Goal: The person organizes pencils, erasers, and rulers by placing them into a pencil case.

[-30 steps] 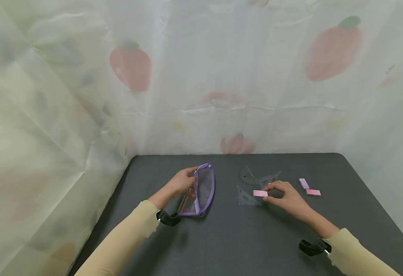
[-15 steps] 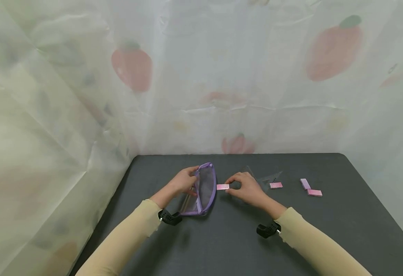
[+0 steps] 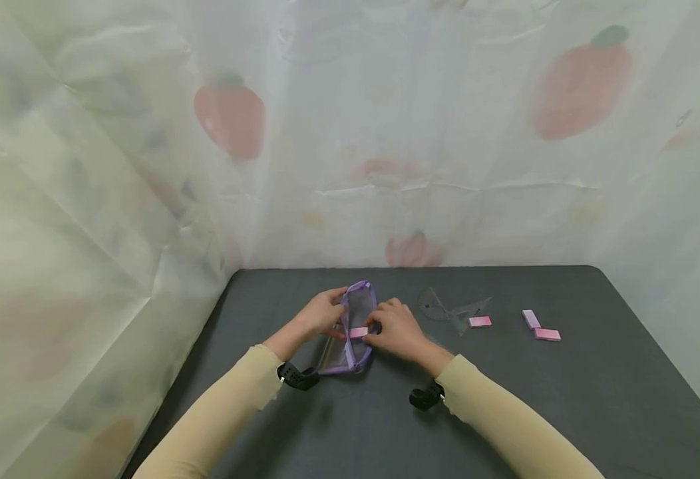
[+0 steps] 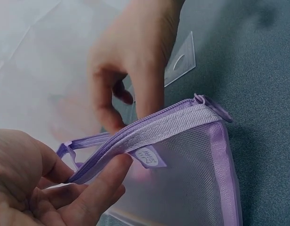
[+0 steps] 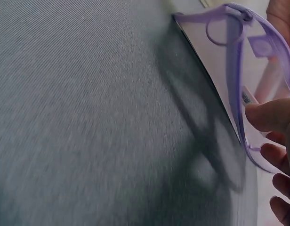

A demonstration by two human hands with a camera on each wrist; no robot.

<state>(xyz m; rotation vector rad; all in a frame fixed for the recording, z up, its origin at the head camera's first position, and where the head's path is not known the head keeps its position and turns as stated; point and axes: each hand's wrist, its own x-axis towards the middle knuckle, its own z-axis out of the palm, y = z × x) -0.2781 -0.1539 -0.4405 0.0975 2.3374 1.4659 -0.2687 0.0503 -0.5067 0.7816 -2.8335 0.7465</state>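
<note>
A purple-trimmed mesh pencil pouch (image 3: 358, 303) stands unzipped on the dark table. My left hand (image 3: 320, 315) pinches one zipped edge of its mouth between thumb and fingers, as the left wrist view shows. My right hand (image 3: 400, 330) holds a small pink eraser (image 3: 358, 332) by its end, at the pouch's mouth. In the right wrist view a barcoded end of the eraser (image 5: 247, 96) shows by the thumb, within the purple rim. Behind the zipper in the left wrist view, the right fingertips are hidden.
Right of the pouch lie a clear protractor (image 3: 432, 306) and a clear set square (image 3: 472, 310), with another pink eraser (image 3: 480, 322) beside them. Farther right, a lilac eraser (image 3: 531, 319) touches a pink one (image 3: 547, 334). Another clear triangle (image 4: 182, 61) shows near my right hand.
My right hand has carried the pink eraser left, from above the clear rulers to the pouch's mouth. The left hand keeps its hold on the pouch and has hardly moved.
</note>
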